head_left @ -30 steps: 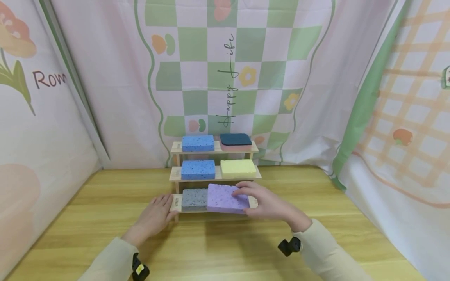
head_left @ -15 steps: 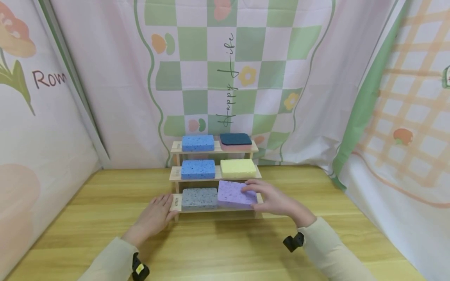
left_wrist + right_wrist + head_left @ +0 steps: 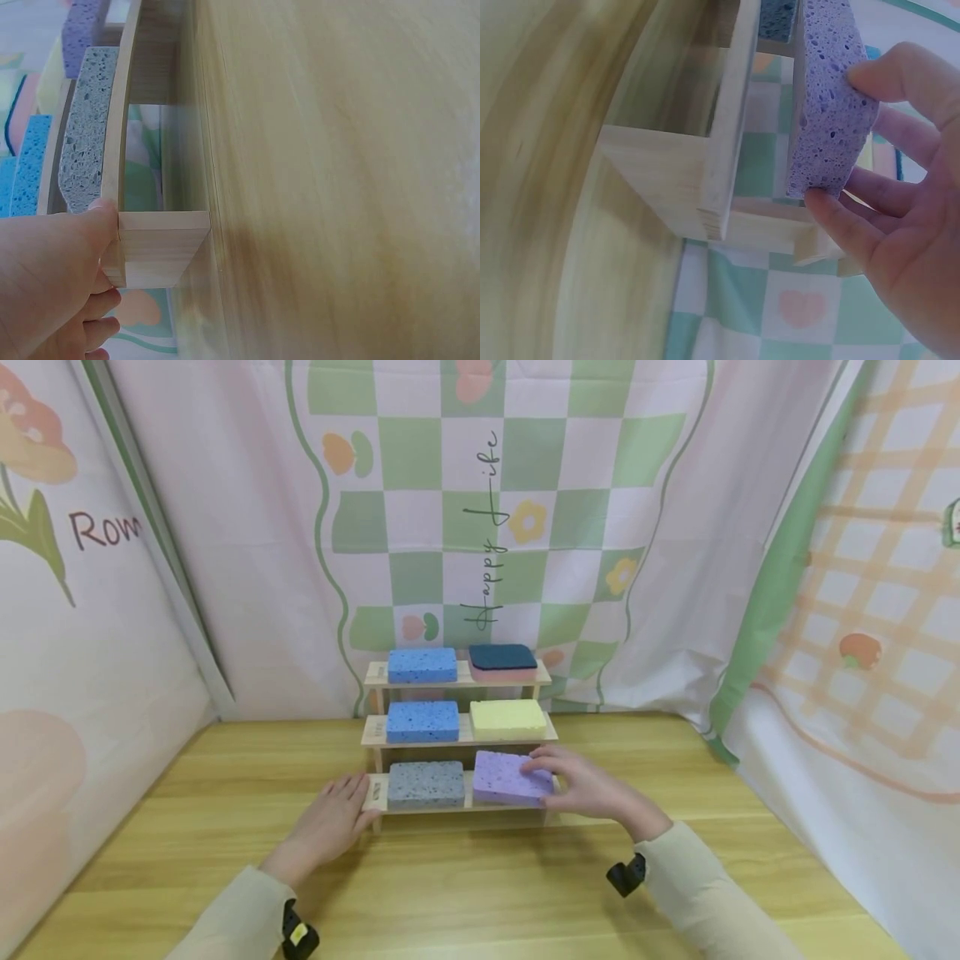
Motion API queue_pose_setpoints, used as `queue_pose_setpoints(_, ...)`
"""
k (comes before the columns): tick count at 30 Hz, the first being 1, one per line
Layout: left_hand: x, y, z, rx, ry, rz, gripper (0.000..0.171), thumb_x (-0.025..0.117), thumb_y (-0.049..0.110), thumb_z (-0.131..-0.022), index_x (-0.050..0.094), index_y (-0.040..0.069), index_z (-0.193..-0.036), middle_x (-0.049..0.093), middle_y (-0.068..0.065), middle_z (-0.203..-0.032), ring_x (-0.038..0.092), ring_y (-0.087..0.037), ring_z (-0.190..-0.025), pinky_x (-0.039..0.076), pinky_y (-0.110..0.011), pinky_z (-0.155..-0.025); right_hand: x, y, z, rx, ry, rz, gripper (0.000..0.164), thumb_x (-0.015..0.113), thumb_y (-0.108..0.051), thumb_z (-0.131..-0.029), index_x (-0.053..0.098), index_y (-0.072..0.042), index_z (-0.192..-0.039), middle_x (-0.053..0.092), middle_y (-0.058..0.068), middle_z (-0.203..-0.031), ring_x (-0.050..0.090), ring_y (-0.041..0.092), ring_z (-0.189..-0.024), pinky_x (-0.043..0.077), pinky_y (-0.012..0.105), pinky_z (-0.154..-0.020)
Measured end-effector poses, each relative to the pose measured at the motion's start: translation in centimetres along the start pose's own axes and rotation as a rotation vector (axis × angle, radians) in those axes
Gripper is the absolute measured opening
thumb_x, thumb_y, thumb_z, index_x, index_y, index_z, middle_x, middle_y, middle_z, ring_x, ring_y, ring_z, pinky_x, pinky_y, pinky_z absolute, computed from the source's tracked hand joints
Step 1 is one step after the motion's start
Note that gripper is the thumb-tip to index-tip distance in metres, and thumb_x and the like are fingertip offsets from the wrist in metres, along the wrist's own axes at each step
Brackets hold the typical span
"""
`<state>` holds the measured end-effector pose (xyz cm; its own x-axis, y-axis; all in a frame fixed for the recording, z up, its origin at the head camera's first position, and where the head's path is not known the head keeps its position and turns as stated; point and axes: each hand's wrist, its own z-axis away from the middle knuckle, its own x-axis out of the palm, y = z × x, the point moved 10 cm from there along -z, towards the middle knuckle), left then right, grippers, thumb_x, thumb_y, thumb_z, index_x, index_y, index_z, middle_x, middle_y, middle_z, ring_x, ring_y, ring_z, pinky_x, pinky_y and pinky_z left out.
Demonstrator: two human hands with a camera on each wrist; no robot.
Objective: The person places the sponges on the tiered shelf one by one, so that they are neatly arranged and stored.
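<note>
My right hand [image 3: 588, 783] grips a purple sponge [image 3: 504, 777] by its right end, thumb at the front and fingers over the top. The sponge is over the right half of the bottom tier of a three-tier wooden rack [image 3: 379, 793]. In the right wrist view, a gap shows between the purple sponge [image 3: 826, 97] and the shelf board [image 3: 731, 112]. A grey sponge [image 3: 425, 784] lies on the same tier to the left. My left hand [image 3: 330, 818] holds the rack's left end; the left wrist view shows the thumb on the board and fingers curled past its end.
On the middle tier lie a blue sponge [image 3: 422, 722] and a yellow sponge [image 3: 507, 720]. The top tier bears another blue sponge [image 3: 422, 666] and a pink sponge with a dark green top [image 3: 503, 662]. Patterned curtains [image 3: 262, 527] surround the wooden table [image 3: 480, 893].
The right hand has moved the purple sponge rightward, off its overlap with the grey sponge, then slightly down toward the bottom tier. The left hand stays put.
</note>
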<state>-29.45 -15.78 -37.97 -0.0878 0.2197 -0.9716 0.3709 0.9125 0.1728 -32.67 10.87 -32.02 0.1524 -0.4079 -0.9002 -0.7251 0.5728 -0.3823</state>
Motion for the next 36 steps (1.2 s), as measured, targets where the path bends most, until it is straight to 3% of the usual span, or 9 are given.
queue_pose_setpoints(21,0.3,-0.2,-0.2,0.006,0.006,-0.012,0.059,0.044,0.03,-0.098,0.032,-0.014,-0.135,0.031,-0.029,-0.14,0.028,-0.043,-0.128,0.02,-0.053,-0.105,1.9,1.8,-0.2,0.036,-0.065,-0.021,0.042,0.063,-0.006,-0.078,0.059,-0.002,-0.119,0.043,0.028,-0.131,0.04,0.046,-0.119,0.038,0.056,-0.092)
queue_pose_setpoints(26,0.1,-0.1,-0.1,0.002,-0.002,-0.008,0.058,0.044,0.029,-0.098,0.031,-0.014,-0.135,0.031,-0.029,-0.14,0.028,-0.043,-0.128,0.02,-0.053,-0.105,1.5,1.3,-0.1,-0.014,-0.029,-0.016,0.042,0.063,-0.004,-0.077,0.06,0.002,-0.119,0.044,0.029,-0.129,0.042,0.047,-0.116,0.041,0.055,-0.089)
queue_pose_setpoints(30,0.0,-0.1,0.0,-0.003,-0.007,-0.003,0.058,0.044,0.028,-0.098,0.031,-0.014,-0.136,0.031,-0.029,-0.14,0.028,-0.043,-0.128,0.02,-0.053,-0.105,1.0,0.3,-0.1,-0.097,0.022,0.055,0.039,0.064,-0.004,-0.077,0.062,0.003,-0.115,0.05,0.026,-0.12,0.045,0.043,-0.11,0.042,0.054,-0.087)
queue_pose_setpoints(36,0.0,-0.1,-0.1,0.007,0.002,-0.006,0.058,0.044,0.029,-0.098,0.031,-0.015,-0.135,0.032,-0.03,-0.139,0.029,-0.044,-0.127,0.021,-0.054,-0.105,1.2,0.7,-0.3,-0.075,0.014,0.082,0.038,0.064,0.001,-0.077,0.062,0.004,-0.115,0.051,0.024,-0.119,0.045,0.042,-0.112,0.04,0.054,-0.09)
